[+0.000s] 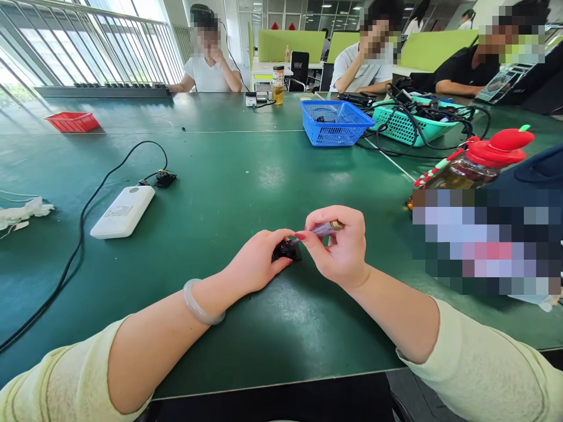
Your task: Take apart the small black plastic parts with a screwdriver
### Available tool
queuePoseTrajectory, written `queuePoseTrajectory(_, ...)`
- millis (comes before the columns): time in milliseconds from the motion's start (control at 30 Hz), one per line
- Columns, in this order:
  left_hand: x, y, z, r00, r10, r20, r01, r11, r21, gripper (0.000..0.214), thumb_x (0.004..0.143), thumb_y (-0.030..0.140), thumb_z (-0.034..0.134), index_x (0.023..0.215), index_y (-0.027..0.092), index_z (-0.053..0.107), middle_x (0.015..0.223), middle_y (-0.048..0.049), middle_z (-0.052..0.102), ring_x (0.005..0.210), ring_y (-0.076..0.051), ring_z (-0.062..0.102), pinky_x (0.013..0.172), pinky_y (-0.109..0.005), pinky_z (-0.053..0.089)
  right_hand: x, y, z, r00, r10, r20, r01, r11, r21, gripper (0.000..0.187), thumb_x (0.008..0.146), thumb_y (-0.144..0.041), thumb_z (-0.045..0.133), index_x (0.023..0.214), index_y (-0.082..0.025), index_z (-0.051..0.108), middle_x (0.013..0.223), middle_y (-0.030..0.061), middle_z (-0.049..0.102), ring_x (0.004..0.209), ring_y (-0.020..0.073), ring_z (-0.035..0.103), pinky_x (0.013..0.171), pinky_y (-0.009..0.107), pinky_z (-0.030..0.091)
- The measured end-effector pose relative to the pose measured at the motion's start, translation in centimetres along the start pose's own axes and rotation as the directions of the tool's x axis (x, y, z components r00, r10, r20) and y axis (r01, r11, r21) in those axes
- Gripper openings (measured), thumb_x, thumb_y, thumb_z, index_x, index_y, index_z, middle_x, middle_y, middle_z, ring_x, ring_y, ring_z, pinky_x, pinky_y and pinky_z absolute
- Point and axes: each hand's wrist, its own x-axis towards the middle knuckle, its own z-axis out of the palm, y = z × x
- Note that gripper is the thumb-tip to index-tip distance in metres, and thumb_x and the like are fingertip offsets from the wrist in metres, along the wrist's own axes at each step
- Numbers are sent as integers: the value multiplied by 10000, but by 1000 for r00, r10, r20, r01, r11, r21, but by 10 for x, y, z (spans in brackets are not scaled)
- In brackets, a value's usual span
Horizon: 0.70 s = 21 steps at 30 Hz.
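My left hand (259, 258) is closed around a small black part (287, 251), pinning it on the green table (272, 328) between thumb and fingers. A small screwdriver (328, 228) with a purplish handle and a brassy end sits in my right hand (341, 246). Its shaft slants down to the left and meets the black part, or nearly so. Fingers cover much of the part and the screwdriver's tip, so I cannot tell exactly where the tip rests.
A white power bank (123, 212) and a black cable (83, 217) with a small black module (165, 178) lie left. Farther back are a red tray (73, 122), a blue basket (336, 126) and a green basket (409, 126) of cables. A red-lidded bottle (497, 149) stands right. Several people sit opposite.
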Motion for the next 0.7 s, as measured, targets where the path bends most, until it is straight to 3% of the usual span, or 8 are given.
queuePoseTrajectory(200,3,2,-3,998,-61,27,61,998,-28,366,839,207,728,1197,223,653,1060,-58,741,999,-260,680,922,-430,541,0,-5,1,999,35,-3,-35,999,8,241,935,-224,623,947,-289,391,730,-64,594,521,98,533,477,246,449)
queuePoseTrajectory(367,4,0,-4,995,-90,43,95,988,-119,378,833,219,730,1203,237,654,1146,-51,749,1050,-257,688,966,-443,539,0,-7,-2,990,134,42,-138,981,133,188,1005,-391,534,918,-270,419,692,-40,626,532,115,583,500,262,478)
queuePoseTrajectory(567,1,2,-5,998,-55,17,54,998,9,393,844,219,726,1230,238,652,1148,-52,741,1047,-250,672,965,-424,534,8,-2,-6,920,391,38,-387,888,247,390,979,-572,539,781,-244,466,597,-49,618,424,78,447,441,237,394)
queuePoseTrajectory(700,0,5,-6,997,-72,21,71,997,35,398,848,224,731,1239,226,654,1150,-56,735,1062,-252,658,975,-413,527,12,0,-7,880,470,63,-467,836,287,474,949,-620,562,692,-224,511,563,-41,600,424,73,436,422,230,362)
